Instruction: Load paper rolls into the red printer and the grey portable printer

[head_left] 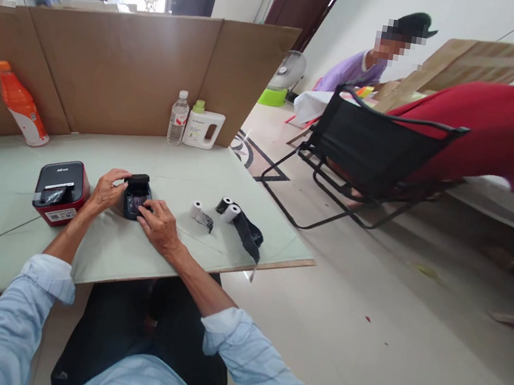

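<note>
A small black printer (132,206) sits on the table with its lid raised and dark, shiny film visible in its open compartment. At its left side, my left hand (108,190) grips the printer near the lid, with thumb and fingers bent. My right hand (160,227) has its fingers curled over the printer's right edge, the tips at the opening. A larger black-and-red printer (62,188) stands just left of my left hand. To the right of my right hand lie a small white roll (196,209) with crumpled film and black ribbon rolls (245,233) with a loose dark strip.
A cardboard screen (149,71) borders the table's (148,266) back. Before it stand an orange bottle (21,106), a clear water bottle (178,118) and a white jug (203,129). Right of the table are a black folding chair (367,141) and two people at another table.
</note>
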`<state>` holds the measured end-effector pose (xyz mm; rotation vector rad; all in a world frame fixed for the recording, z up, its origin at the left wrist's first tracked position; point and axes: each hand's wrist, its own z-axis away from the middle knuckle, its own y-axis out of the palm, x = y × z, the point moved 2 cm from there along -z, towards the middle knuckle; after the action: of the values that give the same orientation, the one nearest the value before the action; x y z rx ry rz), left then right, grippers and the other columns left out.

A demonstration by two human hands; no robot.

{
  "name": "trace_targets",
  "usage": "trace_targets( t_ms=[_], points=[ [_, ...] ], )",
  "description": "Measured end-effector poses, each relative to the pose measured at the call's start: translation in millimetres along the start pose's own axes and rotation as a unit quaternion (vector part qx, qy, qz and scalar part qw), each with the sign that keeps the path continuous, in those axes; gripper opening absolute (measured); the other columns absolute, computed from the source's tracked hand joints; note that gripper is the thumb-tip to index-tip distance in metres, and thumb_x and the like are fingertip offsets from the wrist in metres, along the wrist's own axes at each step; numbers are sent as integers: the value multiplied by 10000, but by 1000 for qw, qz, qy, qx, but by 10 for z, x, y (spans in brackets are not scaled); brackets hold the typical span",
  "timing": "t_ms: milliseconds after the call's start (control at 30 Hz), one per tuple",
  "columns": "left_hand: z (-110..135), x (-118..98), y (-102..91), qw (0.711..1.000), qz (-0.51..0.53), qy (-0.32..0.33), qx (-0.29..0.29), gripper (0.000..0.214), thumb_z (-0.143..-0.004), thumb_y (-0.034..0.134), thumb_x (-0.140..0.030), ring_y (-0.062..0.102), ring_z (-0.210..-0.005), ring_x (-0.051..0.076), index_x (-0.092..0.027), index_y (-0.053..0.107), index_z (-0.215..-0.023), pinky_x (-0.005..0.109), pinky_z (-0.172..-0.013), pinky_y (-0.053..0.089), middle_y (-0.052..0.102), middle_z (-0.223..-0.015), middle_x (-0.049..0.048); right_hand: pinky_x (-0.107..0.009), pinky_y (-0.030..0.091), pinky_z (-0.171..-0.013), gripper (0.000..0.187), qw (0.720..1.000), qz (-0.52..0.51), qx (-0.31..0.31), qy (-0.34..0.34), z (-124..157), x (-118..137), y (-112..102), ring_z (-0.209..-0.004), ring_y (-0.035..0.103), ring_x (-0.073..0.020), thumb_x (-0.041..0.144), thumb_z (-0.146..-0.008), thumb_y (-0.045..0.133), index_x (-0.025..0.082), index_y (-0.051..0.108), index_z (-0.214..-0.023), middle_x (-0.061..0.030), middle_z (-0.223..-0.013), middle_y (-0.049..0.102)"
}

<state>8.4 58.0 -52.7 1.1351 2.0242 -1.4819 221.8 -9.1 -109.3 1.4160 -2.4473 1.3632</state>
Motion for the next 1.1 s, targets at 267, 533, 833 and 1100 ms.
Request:
trace_targets(
  t_ms=[267,533,833,1100],
  points=[
    [466,22,-4,992,-54,-6,116,700,-838,785,-414,522,-1492,383,-250,635,-1502,504,-1061,608,445,-1672,175,-556,540,-1119,364,1000,-20,-6,12,20,-22,-4,-1280,605,-349,320,-987,720,226,723,-1339,-183,-1379,650],
    [582,39,81,987,-120,18,109,974,-742,898,-389,450,-1560,407,-251,500,-1620,572,-1291,385,428,-1697,185,-609,419,-1245,1039,993,-53,72,83,-70,-270,96,-1531,449,-403,476,-829,893,193,362,-1677,-241,-1679,414],
    [566,0,102,984,-139,10,115,915,-734,887,-369,435,-1568,410,-253,556,-1580,548,-1289,389,443,-1692,168,-599,438,-1226,982,990,-65,64,108,-37,-318,168,-1541,448,-395,439,-805,923,231,446,-1638,-225,-1673,437],
    [584,-102,65,978,-165,4,125,895,-773,851,-372,419,-1578,418,-237,531,-1598,557,-1283,388,413,-1712,186,-616,448,-1208,979,987,-65,65,129,-42,-273,184,-1522,474,-400,429,-810,916,243,435,-1642,-221,-1663,454]
  ],
)
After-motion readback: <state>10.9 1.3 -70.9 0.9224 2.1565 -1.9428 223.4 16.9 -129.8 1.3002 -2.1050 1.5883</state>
